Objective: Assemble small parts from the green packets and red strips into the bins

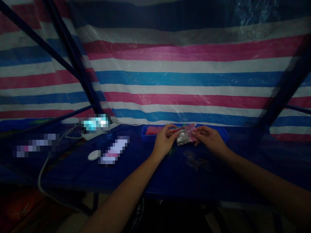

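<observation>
Both my hands hold a small clear plastic packet [185, 135] with a pink top and something silvery inside. My left hand [164, 141] pinches its left end and my right hand [209, 138] pinches its right end, fingers closed. The packet hovers just above the dark blue table [136, 174], in front of a blue tray [145, 137] that holds pink items. A few more clear packets [195, 160] lie on the table below my hands.
A white power strip [97, 134] with a white cable lies at the left, near a small white oval object [94, 155]. Dark poles cross at left and right. A striped pink, white and blue tarpaulin [170, 77] hangs behind the table.
</observation>
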Tool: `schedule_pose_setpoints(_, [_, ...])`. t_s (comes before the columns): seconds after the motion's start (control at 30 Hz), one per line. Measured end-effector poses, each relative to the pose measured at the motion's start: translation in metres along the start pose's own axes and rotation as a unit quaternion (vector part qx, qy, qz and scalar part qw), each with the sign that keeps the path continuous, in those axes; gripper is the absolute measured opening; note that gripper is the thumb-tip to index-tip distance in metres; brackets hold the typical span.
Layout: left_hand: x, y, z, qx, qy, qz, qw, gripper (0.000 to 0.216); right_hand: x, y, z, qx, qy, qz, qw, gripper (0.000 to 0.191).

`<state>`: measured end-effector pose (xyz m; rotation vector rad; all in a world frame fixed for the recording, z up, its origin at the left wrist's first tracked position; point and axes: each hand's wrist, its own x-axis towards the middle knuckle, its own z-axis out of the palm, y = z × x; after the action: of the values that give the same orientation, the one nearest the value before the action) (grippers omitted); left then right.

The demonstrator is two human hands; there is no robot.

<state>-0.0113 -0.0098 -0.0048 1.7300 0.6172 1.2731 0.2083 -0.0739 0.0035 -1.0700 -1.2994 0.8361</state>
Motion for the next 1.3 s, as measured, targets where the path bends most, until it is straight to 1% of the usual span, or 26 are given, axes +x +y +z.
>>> schedule_pose_setpoints(0.03, [0.000, 0.000, 0.000, 0.019, -0.004, 0.002, 1.000, 0.023, 0.000, 0.001, 0.001, 0.009, 0.003, 0.009, 1.000, 0.040])
schedule_pose_setpoints(0.1, [-0.001, 0.001, 0.000, 0.037, -0.019, -0.002, 0.999, 0.020, 0.000, 0.003, 0.001, 0.031, 0.008, 0.024, 0.999, 0.041])
schedule_pose_setpoints(0.13, [-0.002, 0.001, 0.001, 0.033, -0.029, -0.008, 0.999, 0.022, 0.000, 0.004, 0.001, 0.041, 0.009, 0.029, 0.999, 0.041])
schedule_pose_setpoints(0.27, [-0.005, 0.001, 0.008, -0.026, -0.057, -0.033, 0.997, 0.042, 0.002, 0.008, 0.001, 0.057, 0.000, 0.038, 0.998, 0.041])
schedule_pose_setpoints(0.33, [-0.005, 0.001, 0.009, -0.034, -0.057, -0.036, 0.997, 0.043, 0.002, 0.008, 0.002, 0.054, -0.001, 0.043, 0.998, 0.040])
schedule_pose_setpoints(0.4, [-0.003, 0.004, 0.006, 0.003, -0.034, -0.024, 0.999, 0.038, 0.001, 0.006, 0.003, 0.051, -0.005, 0.048, 0.998, 0.040])
schedule_pose_setpoints(0.47, [0.000, 0.008, -0.003, 0.083, 0.017, 0.002, 0.996, 0.029, 0.000, 0.005, 0.003, 0.050, -0.010, 0.046, 0.998, 0.042])
schedule_pose_setpoints(0.5, [0.002, 0.010, -0.009, 0.134, 0.042, 0.017, 0.990, 0.026, 0.000, 0.005, 0.003, 0.049, -0.013, 0.044, 0.998, 0.042])
schedule_pose_setpoints(0.57, [0.007, 0.016, -0.024, 0.200, 0.099, 0.056, 0.973, 0.024, 0.001, 0.006, 0.002, 0.044, -0.015, 0.037, 0.998, 0.043])
schedule_pose_setpoints(0.6, [0.010, 0.018, -0.033, 0.220, 0.120, 0.071, 0.965, 0.027, 0.001, 0.007, 0.001, 0.038, -0.015, 0.036, 0.999, 0.043])
schedule_pose_setpoints(0.73, [0.024, 0.021, -0.071, 0.316, 0.167, 0.097, 0.929, 0.029, 0.003, 0.012, -0.003, 0.003, -0.023, 0.032, 0.999, 0.042])
schedule_pose_setpoints(0.77, [0.027, 0.019, -0.079, 0.344, 0.163, 0.096, 0.920, 0.029, 0.003, 0.013, -0.004, -0.006, -0.029, 0.027, 0.999, 0.042])
schedule_pose_setpoints(0.8, [0.030, 0.016, -0.086, 0.376, 0.145, 0.086, 0.911, 0.027, 0.003, 0.015, -0.004, -0.016, -0.037, 0.021, 0.999, 0.042])
schedule_pose_setpoints(0.87, [0.034, 0.009, -0.096, 0.436, 0.092, 0.041, 0.894, 0.025, 0.003, 0.017, -0.005, -0.036, -0.052, 0.009, 0.998, 0.042])
schedule_pose_setpoints(0.9, [0.034, 0.006, -0.098, 0.461, 0.068, 0.021, 0.885, 0.024, 0.003, 0.018, -0.004, -0.043, -0.061, 0.005, 0.997, 0.041])
schedule_pose_setpoints(0.97, [0.034, 0.001, -0.099, 0.501, 0.041, -0.001, 0.865, 0.028, 0.002, 0.019, -0.004, -0.056, -0.076, -0.001, 0.996, 0.041])
schedule_pose_setpoints(1.07, [0.030, 0.000, -0.094, 0.546, 0.030, -0.009, 0.837, 0.038, 0.000, 0.017, -0.002, -0.077, -0.088, -0.008, 0.993, 0.038])
schedule_pose_setpoints(1.2, [0.020, 0.007, -0.089, 0.582, 0.043, -0.014, 0.812, 0.036, -0.003, 0.014, -0.001, -0.099, -0.092, -0.013, 0.991, 0.035])
schedule_pose_setpoints(1.3, [0.014, 0.015, -0.085, 0.599, 0.048, 0.027, 0.799, 0.036, -0.004, 0.013, -0.001, -0.109, -0.091, -0.020, 0.990, 0.035])
